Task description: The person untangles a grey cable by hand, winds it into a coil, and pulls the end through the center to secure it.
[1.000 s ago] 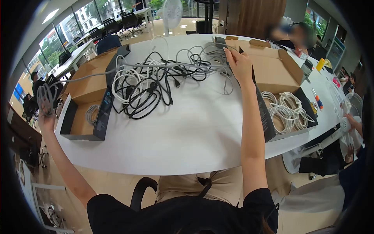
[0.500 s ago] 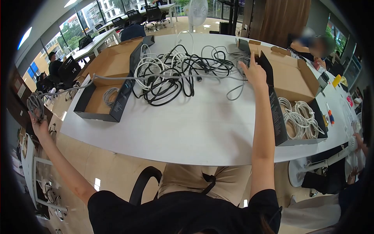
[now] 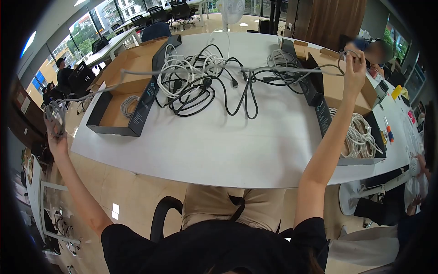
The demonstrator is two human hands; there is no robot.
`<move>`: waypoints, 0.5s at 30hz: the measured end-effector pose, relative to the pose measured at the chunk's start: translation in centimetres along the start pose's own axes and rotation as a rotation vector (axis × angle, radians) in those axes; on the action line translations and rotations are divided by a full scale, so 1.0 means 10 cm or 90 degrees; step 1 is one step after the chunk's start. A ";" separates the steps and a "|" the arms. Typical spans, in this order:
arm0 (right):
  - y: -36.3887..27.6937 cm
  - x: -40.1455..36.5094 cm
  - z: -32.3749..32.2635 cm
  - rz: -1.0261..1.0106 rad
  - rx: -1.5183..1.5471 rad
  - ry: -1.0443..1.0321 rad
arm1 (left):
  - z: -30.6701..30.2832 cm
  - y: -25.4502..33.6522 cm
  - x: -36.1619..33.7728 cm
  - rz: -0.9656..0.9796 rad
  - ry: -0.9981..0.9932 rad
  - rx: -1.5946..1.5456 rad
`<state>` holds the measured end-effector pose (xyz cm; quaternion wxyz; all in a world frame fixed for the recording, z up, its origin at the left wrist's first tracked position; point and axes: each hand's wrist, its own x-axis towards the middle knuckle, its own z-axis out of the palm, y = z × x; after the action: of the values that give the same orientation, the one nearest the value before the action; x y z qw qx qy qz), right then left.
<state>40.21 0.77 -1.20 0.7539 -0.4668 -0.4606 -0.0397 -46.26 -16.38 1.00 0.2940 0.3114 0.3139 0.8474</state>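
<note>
Out at the far left, my left hand (image 3: 56,134) is wrapped round a coiled bundle of grey cable (image 3: 55,114). From that bundle the grey cable stretches across above the table to my right hand (image 3: 354,68), whose fingers pinch it over the right box's raised lid. Beneath the stretched cable lies a tangle of black cables (image 3: 196,98) and white cables (image 3: 171,75). The open left box (image 3: 109,121) holds one small grey coil (image 3: 130,107). Several white cable coils (image 3: 360,137) lie in the open right box (image 3: 356,161), partly behind my right forearm.
A white table (image 3: 219,155) bears the boxes and cables. At its right are a screwdriver (image 3: 389,132) and a yellow object (image 3: 396,92). A white fan (image 3: 232,13) stands beyond the table. Other people sit at the far right and far left.
My right hand has moved right and up, drawing grey cable out over the right box. My left hand has shifted slightly right. Black cables on the table have shifted, with a loop now hanging nearer the front.
</note>
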 end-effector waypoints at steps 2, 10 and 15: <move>0.07 -0.03 0.04 -0.019 -0.069 -0.042 | 0.32 -0.23 -0.27 -0.033 -0.105 0.024; -0.39 -0.49 0.42 0.032 -0.320 -0.672 | 2.20 -0.82 -1.47 -0.110 -0.361 0.194; -1.26 -0.76 0.49 0.052 -0.421 -0.583 | 2.83 -1.03 -1.74 -0.096 -0.482 0.121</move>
<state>26.49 -5.50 2.37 0.2920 -0.6651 -0.6852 0.0539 -12.01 -12.06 4.88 0.4200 0.6036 0.2827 0.6159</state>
